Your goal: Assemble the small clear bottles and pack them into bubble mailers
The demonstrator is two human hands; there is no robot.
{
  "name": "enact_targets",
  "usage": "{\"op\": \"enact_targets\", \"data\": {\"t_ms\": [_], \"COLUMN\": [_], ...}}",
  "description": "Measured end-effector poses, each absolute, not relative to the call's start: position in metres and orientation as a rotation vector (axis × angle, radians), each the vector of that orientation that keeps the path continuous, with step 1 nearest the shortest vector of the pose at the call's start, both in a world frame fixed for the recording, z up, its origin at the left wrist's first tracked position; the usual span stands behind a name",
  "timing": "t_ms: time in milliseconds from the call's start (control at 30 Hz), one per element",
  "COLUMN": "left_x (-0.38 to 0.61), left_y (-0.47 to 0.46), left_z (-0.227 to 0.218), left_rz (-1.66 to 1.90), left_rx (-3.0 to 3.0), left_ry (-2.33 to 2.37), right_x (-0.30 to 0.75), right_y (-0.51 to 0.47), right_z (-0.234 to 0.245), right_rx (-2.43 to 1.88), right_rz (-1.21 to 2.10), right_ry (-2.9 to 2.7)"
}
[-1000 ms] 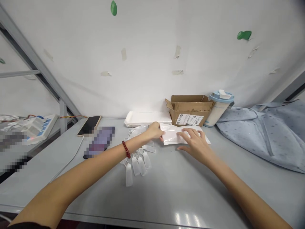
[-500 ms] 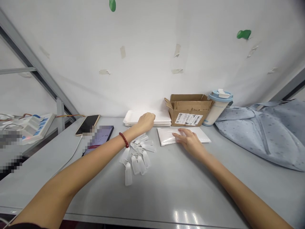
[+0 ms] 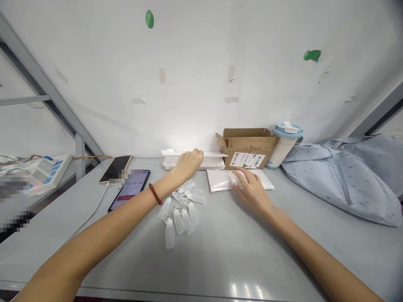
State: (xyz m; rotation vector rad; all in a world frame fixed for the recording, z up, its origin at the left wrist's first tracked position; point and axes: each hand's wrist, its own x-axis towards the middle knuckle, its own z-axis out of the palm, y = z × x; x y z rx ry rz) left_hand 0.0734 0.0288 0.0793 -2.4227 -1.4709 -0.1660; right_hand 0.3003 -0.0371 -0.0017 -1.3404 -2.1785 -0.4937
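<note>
My left hand (image 3: 189,162), with a dark red bead bracelet at the wrist, is closed on the near edge of the top white envelope (image 3: 211,154) of a stack (image 3: 214,163) by the wall. That envelope is tipped up from the stack. My right hand (image 3: 252,189) lies with fingers apart on another white padded envelope (image 3: 218,180), flat on the table in front of a cardboard box. Below my left wrist lie several small translucent squeeze bottles (image 3: 178,220) with looped caps, loosely bunched.
The open cardboard box (image 3: 252,147) stands against the wall beside a cup with a blue lid (image 3: 285,142). A light blue bag (image 3: 340,180) lies at the right. Two phones (image 3: 115,168) and a white cable are at the left, near a power strip (image 3: 52,174).
The top envelope of the stack has been tipped up in my left hand. My right hand stays on the padded envelope, its fingers slightly shifted. The view has tilted a little upward.
</note>
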Motion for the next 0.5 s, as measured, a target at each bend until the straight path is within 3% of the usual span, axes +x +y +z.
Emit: {"op": "enact_targets", "data": {"t_ms": [133, 233, 367, 500], "left_x": [0.064, 0.06, 0.059, 0.055], "left_y": [-0.01, -0.042, -0.069, -0.071], "left_z": [0.072, 0.059, 0.041, 0.032], "left_rz": [-0.353, -0.711, -0.997, -1.067], "left_rx": [-2.278, -2.203, -2.229, -2.374], "left_ry": [-1.301, -0.994, -0.575, -0.553], "right_x": [0.283, 0.266, 0.251, 0.253], "right_y": [-0.054, -0.071, -0.087, -0.085], "right_z": [0.017, 0.026, 0.024, 0.017], "right_rx": [-1.128, -1.031, -1.208, -1.376], "right_rz": [-0.682, -0.826, -0.933, -0.948], "right_ry": [-2.017, -2.048, -2.169, -2.261]}}
